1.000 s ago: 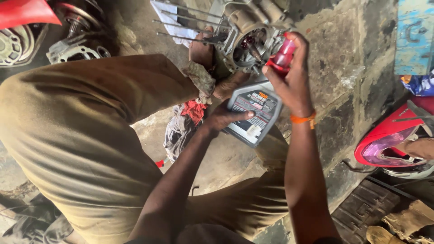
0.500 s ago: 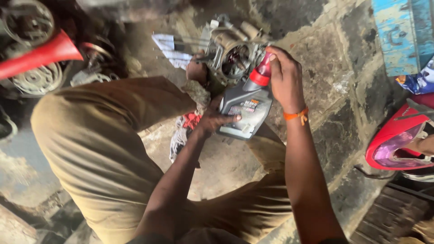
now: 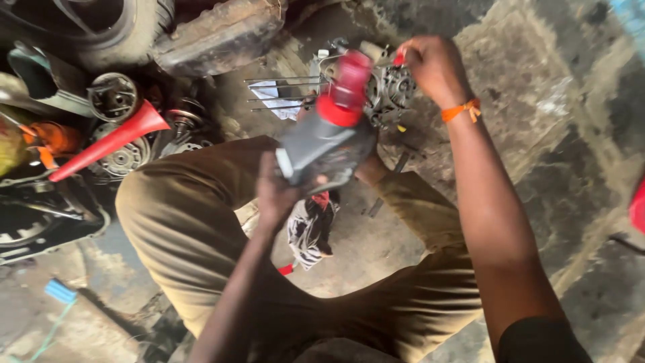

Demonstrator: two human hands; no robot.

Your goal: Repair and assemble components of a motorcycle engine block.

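Note:
My left hand [image 3: 277, 191] grips the base of a grey oil bottle [image 3: 322, 148] with a red neck, tilted so its top points away from me toward a small engine block [image 3: 390, 87] on the floor. My right hand [image 3: 433, 64] is raised over the engine, fingers pinched on a small red piece that looks like the bottle's cap. An orange band is around that wrist. I squat with my knees apart in tan trousers. A patterned rag [image 3: 310, 228] lies on the floor between my legs.
A red funnel [image 3: 111, 141] lies at the left among round metal engine parts [image 3: 114, 97]. A tyre [image 3: 127, 27] and a rusty metal part [image 3: 222, 37] sit at the top. Thin metal rods [image 3: 279, 91] stick out left of the engine. The floor is stained concrete.
My right hand has left the bottle's neck and moved up over the engine with a small red piece. The bottle now tilts up in my left hand. The view shifted right.

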